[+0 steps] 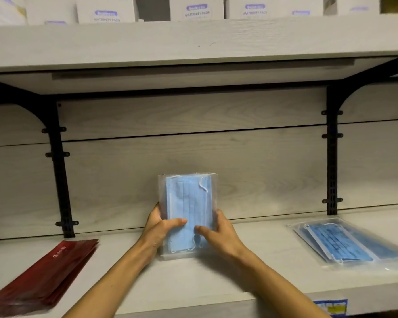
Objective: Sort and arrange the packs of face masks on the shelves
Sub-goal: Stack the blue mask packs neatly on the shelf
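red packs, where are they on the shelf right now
In the head view the red packs lie stacked flat at the lower shelf's left end, left of the left hand.

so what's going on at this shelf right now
A person is sorting packs of face masks. Both hands, the left hand and the right hand, hold a clear pack of light blue masks upright, its lower edge on the middle of the lower shelf, in front of the back panel. A pile of blue mask packs lies flat to the right, and a fanned stack of dark red packs lies to the left. White boxes stand on the shelf above.
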Demonstrator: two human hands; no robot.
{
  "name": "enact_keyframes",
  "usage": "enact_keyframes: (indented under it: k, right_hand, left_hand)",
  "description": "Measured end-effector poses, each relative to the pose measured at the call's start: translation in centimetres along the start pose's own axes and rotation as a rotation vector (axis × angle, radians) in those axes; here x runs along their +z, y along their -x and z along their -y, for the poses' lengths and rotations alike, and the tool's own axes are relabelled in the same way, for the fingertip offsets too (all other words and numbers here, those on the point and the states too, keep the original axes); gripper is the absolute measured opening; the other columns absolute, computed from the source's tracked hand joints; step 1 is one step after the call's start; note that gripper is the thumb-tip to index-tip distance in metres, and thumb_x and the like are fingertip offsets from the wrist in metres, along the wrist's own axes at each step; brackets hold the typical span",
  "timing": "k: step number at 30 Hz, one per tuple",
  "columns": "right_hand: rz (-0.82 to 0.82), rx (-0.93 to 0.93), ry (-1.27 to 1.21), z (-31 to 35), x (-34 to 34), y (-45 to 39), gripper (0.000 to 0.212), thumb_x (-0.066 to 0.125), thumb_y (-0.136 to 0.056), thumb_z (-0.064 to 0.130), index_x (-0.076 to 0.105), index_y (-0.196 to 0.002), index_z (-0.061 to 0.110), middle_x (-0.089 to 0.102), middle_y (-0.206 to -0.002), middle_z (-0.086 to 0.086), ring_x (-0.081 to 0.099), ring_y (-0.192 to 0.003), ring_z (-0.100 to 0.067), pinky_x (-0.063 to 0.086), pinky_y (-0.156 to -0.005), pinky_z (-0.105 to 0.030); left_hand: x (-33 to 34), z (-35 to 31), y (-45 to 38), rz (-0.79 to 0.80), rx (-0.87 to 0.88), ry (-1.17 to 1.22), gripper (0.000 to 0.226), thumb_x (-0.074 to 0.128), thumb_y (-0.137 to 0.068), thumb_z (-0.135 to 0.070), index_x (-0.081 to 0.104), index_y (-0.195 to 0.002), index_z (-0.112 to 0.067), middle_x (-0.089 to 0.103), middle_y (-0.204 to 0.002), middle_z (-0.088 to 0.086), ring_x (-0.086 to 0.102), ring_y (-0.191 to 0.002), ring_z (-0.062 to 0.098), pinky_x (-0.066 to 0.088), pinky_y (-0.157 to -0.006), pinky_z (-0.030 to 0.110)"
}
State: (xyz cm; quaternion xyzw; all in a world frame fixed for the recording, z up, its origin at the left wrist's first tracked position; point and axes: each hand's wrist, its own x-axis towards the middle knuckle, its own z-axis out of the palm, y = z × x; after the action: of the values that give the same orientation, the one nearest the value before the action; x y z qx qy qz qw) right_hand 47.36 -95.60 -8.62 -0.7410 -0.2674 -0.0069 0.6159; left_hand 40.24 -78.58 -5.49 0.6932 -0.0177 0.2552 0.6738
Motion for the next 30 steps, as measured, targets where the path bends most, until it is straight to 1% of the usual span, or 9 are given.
enact_keyframes:
  k: [4, 7, 10, 13, 17, 20, 22, 26, 30]
  right_hand:
    - [-0.012, -0.002, 0.065, -0.1, -0.1, 0.1, 0.044, 0.068, -0.078, 0.034, 0.052, -0.117, 0.019, 0.065, -0.114, 0.002, 0.067, -0.099, -0.017, 0.060, -0.083, -0.041]
    - [-0.073, -0.106, 0.132, 0.0, -0.1, 0.2, 0.031, 0.061, -0.085, 0.030, 0.053, -0.113, 0.019, 0.065, -0.112, 0.002, 0.066, -0.099, -0.019, 0.058, -0.083, -0.044]
    - [-0.141, -0.235, 0.144, 0.3, -0.2, 0.3, 0.019, 0.060, -0.094, 0.025, 0.053, -0.111, 0.020, 0.067, -0.110, 0.006, 0.067, -0.097, -0.013, 0.058, -0.082, -0.037]
    - [-0.098, -0.221, 0.180, 0.2, -0.2, 0.3, 0.032, 0.060, -0.092, 0.022, 0.047, -0.122, 0.021, 0.064, -0.116, 0.004, 0.064, -0.103, -0.015, 0.055, -0.088, -0.040]
    - [0.002, -0.141, 0.179, 0.0, -0.2, 0.7, 0.057, 0.058, -0.090, 0.015, 0.032, -0.140, 0.021, 0.058, -0.125, 0.004, 0.060, -0.110, -0.016, 0.053, -0.096, -0.039]
    - [-0.046, -0.192, 0.126, 0.2, -0.3, 0.7, 0.048, 0.057, -0.093, 0.016, 0.039, -0.137, 0.023, 0.061, -0.122, 0.010, 0.062, -0.109, -0.009, 0.054, -0.094, -0.035]
    - [-0.022, -0.182, 0.087, 0.4, -0.3, 0.8, 0.043, 0.058, -0.094, 0.015, 0.043, -0.133, 0.024, 0.061, -0.123, 0.011, 0.063, -0.112, -0.009, 0.056, -0.093, -0.033]
    - [0.098, -0.113, 0.035, 0.8, -0.1, 1.5, 0.054, 0.060, -0.095, 0.013, 0.032, -0.140, 0.023, 0.055, -0.129, 0.007, 0.060, -0.116, -0.013, 0.058, -0.093, -0.033]
    - [0.098, -0.059, -0.001, 0.8, -0.2, 1.3, 0.053, 0.060, -0.091, 0.010, 0.036, -0.137, 0.023, 0.058, -0.127, 0.003, 0.063, -0.113, -0.016, 0.058, -0.092, -0.041]
  left_hand:
    - [-0.2, 0.3, -0.3, -0.046, 0.006, 0.022, 0.059, 0.081, -0.062, -0.012, 0.060, -0.117, -0.013, 0.074, -0.110, 0.012, 0.073, -0.097, 0.030, 0.061, -0.081, 0.045]
    - [0.2, 0.3, -0.2, -0.065, 0.053, 0.018, 0.044, 0.077, -0.079, 0.002, 0.059, -0.115, -0.014, 0.074, -0.109, 0.009, 0.073, -0.096, 0.027, 0.061, -0.077, 0.037]
    - [0.3, 0.1, -0.4, -0.109, 0.156, 0.060, 0.050, 0.077, -0.074, -0.003, 0.058, -0.120, -0.010, 0.073, -0.113, 0.007, 0.072, -0.102, 0.022, 0.060, -0.079, 0.030]
    - [0.5, 0.2, -0.5, -0.065, 0.132, 0.089, 0.043, 0.068, -0.087, 0.007, 0.056, -0.127, -0.006, 0.071, -0.118, 0.011, 0.071, -0.103, 0.021, 0.058, -0.077, 0.024]
    - [1.1, 0.7, -0.2, 0.005, 0.057, 0.042, 0.040, 0.063, -0.095, -0.004, 0.052, -0.133, -0.011, 0.069, -0.123, 0.009, 0.072, -0.104, 0.019, 0.059, -0.076, 0.025]
    - [0.9, 0.4, -0.4, -0.037, 0.077, 0.041, 0.038, 0.067, -0.094, -0.009, 0.055, -0.130, -0.011, 0.072, -0.119, 0.008, 0.073, -0.101, 0.018, 0.059, -0.074, 0.025]
    - [0.7, 0.1, -0.4, -0.062, 0.059, 0.048, 0.035, 0.069, -0.093, -0.013, 0.058, -0.126, -0.012, 0.074, -0.115, 0.007, 0.074, -0.099, 0.020, 0.061, -0.075, 0.029]
    - [0.8, 0.0, -0.1, -0.063, 0.011, 0.054, 0.029, 0.068, -0.094, -0.018, 0.060, -0.122, -0.015, 0.075, -0.113, 0.006, 0.074, -0.099, 0.021, 0.061, -0.081, 0.037]
    - [0.7, 0.0, -0.1, -0.085, -0.005, 0.011, 0.028, 0.066, -0.095, -0.017, 0.059, -0.122, -0.016, 0.075, -0.111, 0.006, 0.074, -0.099, 0.023, 0.061, -0.085, 0.043]
